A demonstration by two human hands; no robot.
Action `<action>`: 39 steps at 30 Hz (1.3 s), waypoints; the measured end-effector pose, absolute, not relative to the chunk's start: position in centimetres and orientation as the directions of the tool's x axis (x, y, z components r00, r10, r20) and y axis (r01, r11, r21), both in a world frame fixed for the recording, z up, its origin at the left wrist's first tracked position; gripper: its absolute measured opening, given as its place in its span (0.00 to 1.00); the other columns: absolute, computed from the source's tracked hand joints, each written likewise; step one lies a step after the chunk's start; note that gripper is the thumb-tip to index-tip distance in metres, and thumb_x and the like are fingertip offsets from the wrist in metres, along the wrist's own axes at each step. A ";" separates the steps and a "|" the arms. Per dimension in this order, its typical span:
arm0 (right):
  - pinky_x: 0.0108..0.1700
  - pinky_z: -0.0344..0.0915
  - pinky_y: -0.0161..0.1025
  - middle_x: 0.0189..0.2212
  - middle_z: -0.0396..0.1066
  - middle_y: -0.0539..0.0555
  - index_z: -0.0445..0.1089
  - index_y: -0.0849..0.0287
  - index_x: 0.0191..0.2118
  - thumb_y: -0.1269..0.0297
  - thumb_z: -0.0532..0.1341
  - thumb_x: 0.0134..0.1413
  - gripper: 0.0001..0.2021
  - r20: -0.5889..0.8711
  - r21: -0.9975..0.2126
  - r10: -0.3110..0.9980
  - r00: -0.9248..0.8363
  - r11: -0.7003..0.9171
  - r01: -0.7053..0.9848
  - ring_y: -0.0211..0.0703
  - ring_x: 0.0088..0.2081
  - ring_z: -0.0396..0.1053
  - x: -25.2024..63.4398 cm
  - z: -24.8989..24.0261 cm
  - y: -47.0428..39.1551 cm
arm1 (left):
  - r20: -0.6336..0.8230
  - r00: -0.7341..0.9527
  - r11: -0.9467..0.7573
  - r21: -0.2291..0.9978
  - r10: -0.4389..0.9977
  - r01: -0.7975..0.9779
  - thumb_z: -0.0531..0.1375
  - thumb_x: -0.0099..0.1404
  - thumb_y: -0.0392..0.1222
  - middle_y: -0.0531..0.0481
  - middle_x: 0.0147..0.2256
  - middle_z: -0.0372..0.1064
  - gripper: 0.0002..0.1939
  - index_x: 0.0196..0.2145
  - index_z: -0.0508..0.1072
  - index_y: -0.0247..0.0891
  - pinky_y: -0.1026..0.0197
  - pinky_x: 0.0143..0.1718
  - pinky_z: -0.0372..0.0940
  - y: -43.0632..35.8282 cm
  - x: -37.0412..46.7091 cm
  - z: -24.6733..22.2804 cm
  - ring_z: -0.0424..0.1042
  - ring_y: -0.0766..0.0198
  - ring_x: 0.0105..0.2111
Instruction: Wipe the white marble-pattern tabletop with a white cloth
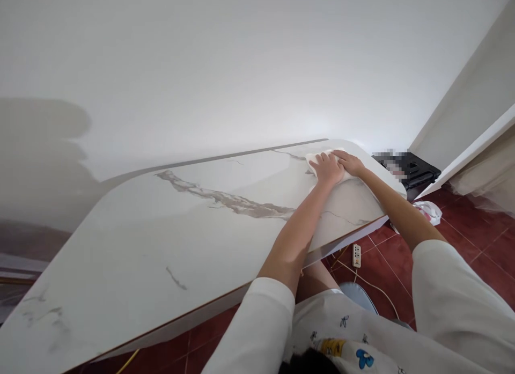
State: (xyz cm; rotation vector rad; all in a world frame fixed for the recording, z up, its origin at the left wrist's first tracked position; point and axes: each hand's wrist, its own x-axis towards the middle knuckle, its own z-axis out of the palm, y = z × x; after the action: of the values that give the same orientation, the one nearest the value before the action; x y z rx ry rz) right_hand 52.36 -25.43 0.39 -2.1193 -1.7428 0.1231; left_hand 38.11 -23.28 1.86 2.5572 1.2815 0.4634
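Note:
A white cloth [311,158], perhaps a tissue or wipe, lies on the far right part of a white marble-patterned tabletop [132,234]. My left hand [329,169] presses down on it, with its fingers spread flat. Just to the right, my right hand [349,163] rests on the cloth too, its fingers stretched out towards the left hand and touching or nearly touching it. Both palms face down, so part of the cloth is hidden under them.
A white wall [241,68] runs along the table's far edge. Beyond the right end are a black case [420,167] and a white plastic bag [430,212]. A power strip [356,255] with its cord lies on the red tiled floor [462,240]. Near my legs is a grey-blue seat [358,296].

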 end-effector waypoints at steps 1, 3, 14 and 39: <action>0.67 0.55 0.53 0.67 0.58 0.47 0.61 0.53 0.65 0.64 0.46 0.58 0.29 0.177 -0.355 0.957 0.230 -0.156 0.922 0.50 0.68 0.53 52.4 0.5 -24.7 | 0.180 0.568 -0.591 0.357 0.803 0.723 0.43 0.70 0.45 0.38 0.63 0.58 0.26 0.61 0.62 0.39 0.35 0.64 0.46 -22.4 38.2 1.8 0.51 0.46 0.64; 0.67 0.55 0.53 0.67 0.57 0.46 0.61 0.52 0.65 0.64 0.45 0.59 0.29 0.172 -0.363 0.952 0.252 -0.176 0.915 0.51 0.68 0.54 52.6 0.6 -23.2 | 0.187 0.579 -0.603 0.359 0.794 0.712 0.43 0.70 0.46 0.39 0.63 0.58 0.25 0.61 0.62 0.39 0.35 0.64 0.46 -20.7 38.4 1.7 0.51 0.46 0.64; 0.67 0.55 0.52 0.67 0.57 0.48 0.61 0.53 0.65 0.64 0.46 0.59 0.28 0.159 -0.368 0.939 0.305 -0.231 0.901 0.49 0.67 0.54 53.2 0.9 -16.7 | 0.200 0.600 -0.628 0.351 0.775 0.695 0.44 0.69 0.47 0.41 0.63 0.58 0.24 0.59 0.63 0.42 0.37 0.64 0.46 -13.3 40.0 1.6 0.51 0.48 0.65; 0.63 0.59 0.54 0.64 0.63 0.51 0.64 0.53 0.63 0.63 0.44 0.60 0.27 0.173 -0.361 0.953 0.251 -0.176 0.916 0.53 0.64 0.60 48.7 0.7 -11.8 | 0.198 0.537 -0.572 0.335 0.820 0.749 0.43 0.69 0.47 0.43 0.60 0.62 0.23 0.57 0.65 0.43 0.40 0.63 0.49 -9.6 35.3 1.6 0.56 0.51 0.61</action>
State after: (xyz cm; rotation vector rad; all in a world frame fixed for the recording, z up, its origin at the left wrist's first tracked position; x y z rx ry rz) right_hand 48.67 -11.76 0.68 -2.1405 -1.7071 0.1282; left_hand 35.30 -9.60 1.57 2.5646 1.3277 0.4954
